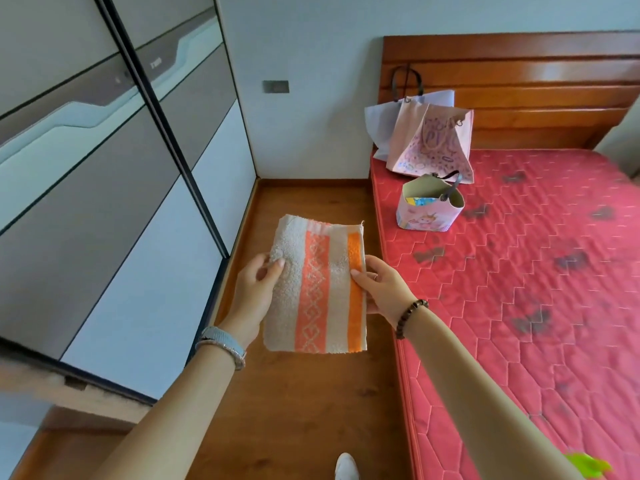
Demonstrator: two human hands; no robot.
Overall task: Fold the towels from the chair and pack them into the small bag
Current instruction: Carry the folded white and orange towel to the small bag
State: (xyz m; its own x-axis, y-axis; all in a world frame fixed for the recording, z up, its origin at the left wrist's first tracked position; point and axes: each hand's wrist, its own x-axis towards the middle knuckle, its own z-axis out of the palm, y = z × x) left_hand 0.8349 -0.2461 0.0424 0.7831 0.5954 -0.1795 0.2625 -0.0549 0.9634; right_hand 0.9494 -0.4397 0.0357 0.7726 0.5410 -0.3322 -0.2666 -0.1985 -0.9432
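A folded beige towel (313,289) with orange patterned stripes is held flat in the air over the wooden floor. My left hand (254,292) pinches its left edge, thumb on top. My right hand (382,289) pinches its right edge by the orange stripe. The small pink bag (429,216) stands open on the red mattress, to the upper right of the towel, with something blue and yellow inside it. No chair is in view.
A larger pink paper bag (433,143) and a pale bag (384,126) lean against the wooden headboard (536,84). The red quilted mattress (536,289) fills the right side. Sliding wardrobe doors (104,202) line the left. A narrow strip of wooden floor (304,410) runs between them.
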